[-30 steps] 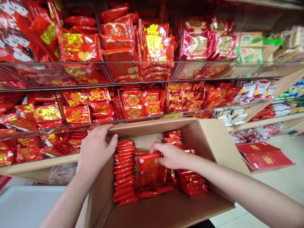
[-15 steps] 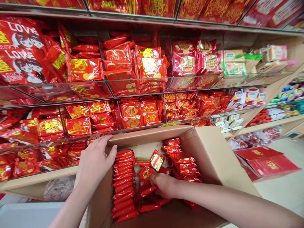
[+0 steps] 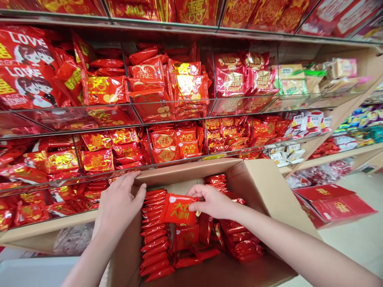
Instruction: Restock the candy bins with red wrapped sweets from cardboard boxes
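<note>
My right hand pinches a red snack packet with gold characters by its right edge, lifted inside an open cardboard box. The box's far left corner is gripped by my left hand, fingers over the rim and thumb on the inner side. Along the box's left wall stands a neat row of red packets. More packets are stacked against the right side, partly behind my right forearm. Loose packets lie between them, under the held one.
Shelves with clear dividers hold many red and gold packets right behind the box. A red carton lies on the floor at the right. A pale bin stands at the lower left, beside plastic-bagged goods.
My right hand has risen from among the loose packets, bringing up one red packet towards the box's far side. Packets on the right have shifted. My left hand stays on the box.
</note>
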The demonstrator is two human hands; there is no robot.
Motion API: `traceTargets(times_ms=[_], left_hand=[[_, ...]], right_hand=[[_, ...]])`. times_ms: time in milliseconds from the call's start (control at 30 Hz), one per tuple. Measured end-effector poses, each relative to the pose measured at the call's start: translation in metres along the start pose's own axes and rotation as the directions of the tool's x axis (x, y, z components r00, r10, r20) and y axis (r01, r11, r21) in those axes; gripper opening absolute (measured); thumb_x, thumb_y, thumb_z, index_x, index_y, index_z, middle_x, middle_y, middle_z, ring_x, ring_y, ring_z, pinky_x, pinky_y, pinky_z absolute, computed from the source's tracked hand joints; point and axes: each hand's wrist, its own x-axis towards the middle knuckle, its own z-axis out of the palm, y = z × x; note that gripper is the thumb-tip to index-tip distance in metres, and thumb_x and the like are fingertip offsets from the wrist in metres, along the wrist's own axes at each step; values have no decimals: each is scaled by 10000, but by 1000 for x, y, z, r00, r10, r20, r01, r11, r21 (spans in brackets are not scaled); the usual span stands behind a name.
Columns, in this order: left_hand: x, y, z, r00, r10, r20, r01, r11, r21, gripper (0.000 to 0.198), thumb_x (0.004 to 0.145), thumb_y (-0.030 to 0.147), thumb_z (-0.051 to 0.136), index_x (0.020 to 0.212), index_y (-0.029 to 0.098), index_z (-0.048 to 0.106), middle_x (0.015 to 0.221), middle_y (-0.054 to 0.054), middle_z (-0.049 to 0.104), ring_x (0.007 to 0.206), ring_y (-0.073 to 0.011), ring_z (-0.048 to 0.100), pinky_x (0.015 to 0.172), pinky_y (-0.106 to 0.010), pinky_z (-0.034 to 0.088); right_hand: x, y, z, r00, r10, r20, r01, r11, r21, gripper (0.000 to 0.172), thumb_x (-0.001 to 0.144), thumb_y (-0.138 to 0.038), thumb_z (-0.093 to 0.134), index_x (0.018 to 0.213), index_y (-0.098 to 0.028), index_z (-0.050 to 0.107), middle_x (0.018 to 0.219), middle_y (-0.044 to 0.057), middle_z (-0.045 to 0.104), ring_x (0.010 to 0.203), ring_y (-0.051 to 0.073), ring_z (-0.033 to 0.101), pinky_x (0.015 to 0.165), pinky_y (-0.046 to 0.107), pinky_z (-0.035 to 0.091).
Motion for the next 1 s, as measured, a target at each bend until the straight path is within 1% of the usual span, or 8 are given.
traceTargets(times_ms=[233, 333, 433, 600, 733, 800, 867, 1000], left_hand=[[-13, 26, -11, 967, 31, -254, -128, 919, -374, 361, 802, 318, 494, 1134, 179, 521, 1191, -104, 563, 1125, -235, 494, 995, -405, 351], [-29, 52, -13, 996, 33, 88, 45, 652, -757, 488, 799, 376, 516, 1247, 216, 406, 1166, -75, 581, 1013, -189, 571, 885, -348, 461], [-40, 69, -10, 892, 38, 450, 402, 386, -830, 466, 780, 464, 521, 1155, 190, 488, 1036, -68, 644, 904, -186, 617, 777, -311, 512], [-40, 80, -6, 851, -27, 525, 519, 200, -831, 491, 710, 487, 603, 1083, 173, 544, 942, -56, 671, 894, -199, 621, 763, -303, 510], [-27, 91, -7, 852, -179, 492, 520, 187, -833, 537, 682, 492, 627, 1096, 159, 544, 836, -49, 685, 765, -188, 642, 677, -296, 519], [-18, 98, -9, 858, -184, 480, 510, 182, -841, 526, 684, 487, 625, 1083, 153, 552, 803, -43, 688, 702, -175, 640, 650, -294, 518], [-10, 105, -11, 871, -136, 473, 491, 175, -853, 501, 693, 476, 619, 1067, 148, 562, 809, -47, 692, 680, -168, 638, 637, -290, 518], [4, 103, -23, 951, -93, 296, 310, 281, -908, 525, 741, 467, 561, 1166, 165, 498, 947, -71, 682, 800, -168, 642, 718, -290, 512]], right_hand=[[5, -13, -12, 999, -35, -17, 38, 972, 230, 215, 666, -211, 664, 823, -153, 531, 773, 6, 635, 690, 119, 584, 644, 256, 440], [2, -17, -8, 997, -59, 50, 43, 963, 267, 221, 662, -231, 682, 808, -153, 536, 731, -17, 621, 644, 98, 562, 611, 236, 421], [-3, -17, -4, 995, -62, 78, 37, 955, 293, 258, 671, -305, 690, 828, -147, 559, 749, -5, 629, 643, 96, 555, 615, 240, 417], [-15, -12, -4, 998, 17, -53, 2, 941, 338, 345, 751, -414, 595, 965, -144, 574, 818, 50, 648, 691, 133, 584, 644, 282, 454], [-27, -18, -1, 867, -375, -326, 294, 916, -273, 421, 806, -368, 551, 1187, -203, 485, 1292, 138, 456, 1145, 230, 460, 898, 407, 409], [-30, -23, 0, 794, -571, -206, 334, 695, -637, 338, 781, -324, 597, 1091, -199, 546, 1412, 137, 305, 1281, 275, 282, 987, 464, 306], [-30, -29, -1, 793, -606, -57, 321, 496, -807, 221, 772, -258, 601, 974, -175, 569, 1407, 150, 317, 1286, 302, 249, 970, 496, 291], [-12, -37, -20, 790, -612, -8, 273, 364, -891, 204, 761, -224, 593, 947, -164, 537, 1292, 145, 460, 1175, 276, 376, 895, 452, 352]])
